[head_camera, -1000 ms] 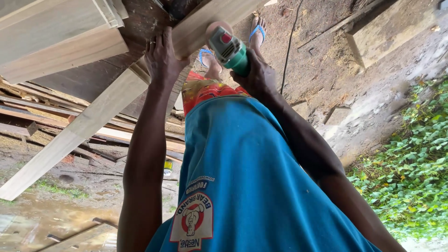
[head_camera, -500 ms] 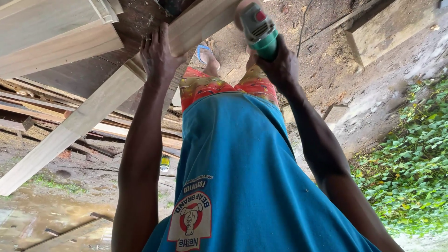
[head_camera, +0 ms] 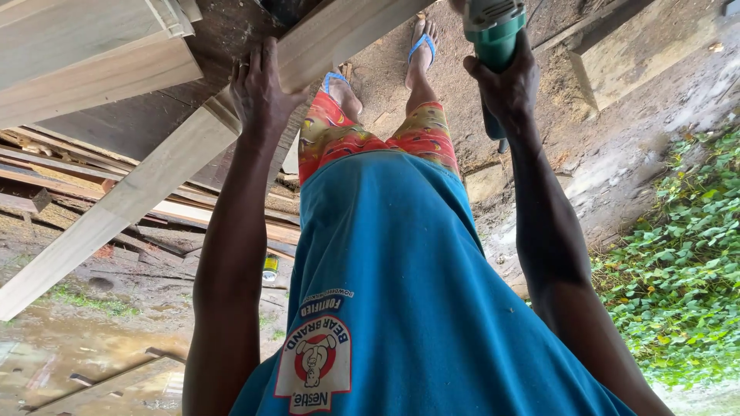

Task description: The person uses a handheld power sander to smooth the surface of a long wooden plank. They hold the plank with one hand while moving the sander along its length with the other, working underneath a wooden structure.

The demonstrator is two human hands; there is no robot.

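Overhead in the head view, a long pale plank (head_camera: 139,196) is running diagonally from the lower left edge up toward the top centre, lying on a dark worktop (head_camera: 223,46); a stack of pale boards (head_camera: 85,54) is sitting beside the plank, toward the top left corner; more rough timber offcuts (head_camera: 54,166) are lying just below the plank on its left side. Right of the plank, a patch of green leafy plants (head_camera: 678,262) is covering the ground at the far right edge; beyond the plank, the person's two feet in blue sandals (head_camera: 420,46) are standing on bare earth. The left hand (head_camera: 262,92) is pressing flat on the plank's edge, fingers spread and wrapping over it, gripping the wood. The right hand (head_camera: 505,85) is clenching around the body of a green power tool (head_camera: 493,31), which is hanging well to the right of the plank, apart from it; its working end is cut off by the top edge. Smallest, a yellow can (head_camera: 270,267) is lying on the ground under the plank.
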